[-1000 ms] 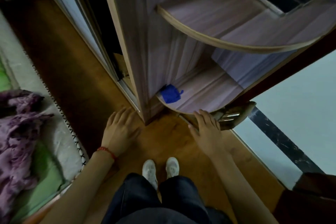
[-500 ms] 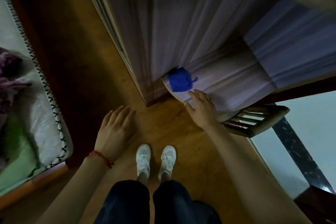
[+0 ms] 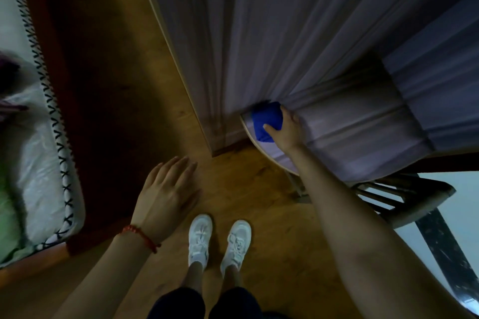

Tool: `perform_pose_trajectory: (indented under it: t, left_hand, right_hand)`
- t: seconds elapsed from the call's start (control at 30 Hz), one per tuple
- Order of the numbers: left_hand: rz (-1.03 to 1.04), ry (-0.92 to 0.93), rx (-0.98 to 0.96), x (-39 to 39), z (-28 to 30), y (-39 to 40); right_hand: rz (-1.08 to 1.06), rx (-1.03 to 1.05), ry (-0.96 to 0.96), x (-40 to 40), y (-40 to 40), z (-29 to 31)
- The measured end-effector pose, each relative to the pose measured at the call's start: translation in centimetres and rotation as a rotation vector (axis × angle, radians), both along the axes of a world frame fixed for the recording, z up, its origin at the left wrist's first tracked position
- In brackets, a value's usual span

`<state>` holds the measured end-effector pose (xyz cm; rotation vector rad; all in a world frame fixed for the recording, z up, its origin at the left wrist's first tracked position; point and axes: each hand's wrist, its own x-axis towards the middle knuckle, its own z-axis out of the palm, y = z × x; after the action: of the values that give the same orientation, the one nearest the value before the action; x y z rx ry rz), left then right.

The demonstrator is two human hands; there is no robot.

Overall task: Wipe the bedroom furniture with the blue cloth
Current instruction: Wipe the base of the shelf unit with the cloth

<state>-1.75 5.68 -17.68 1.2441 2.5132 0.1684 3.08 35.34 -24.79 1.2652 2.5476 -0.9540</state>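
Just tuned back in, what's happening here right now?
A person stands by the wooden wardrobe and has the right hand on the blue cloth, thumb and fingers curled around it, on the low curved corner shelf. The cloth sits at the shelf's inner corner, against the wardrobe's side panel. The left hand hangs open over the wooden floor, holding nothing. A bed lies at the left edge.
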Motion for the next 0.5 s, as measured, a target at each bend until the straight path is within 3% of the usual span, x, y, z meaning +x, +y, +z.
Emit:
perform_pose_trajectory:
  t: [0.13,0.37,0.5]
  left_hand:
    - [0.022,-0.013,0.009,0.0,-0.4,-0.6]
    - [0.046,0.005,0.003,-0.3,-0.7,-2.2]
    - [0.075,0.0,0.009,-0.8,-0.3,-3.1]
  right_hand:
    - [-0.031,-0.012,0.01,-0.2,-0.1,-0.7]
    - [-0.285,-0.25,0.211,-0.5,-0.7,-0.4]
    - [-0.292,-0.27,0.234,0.1,-1.7,0.2]
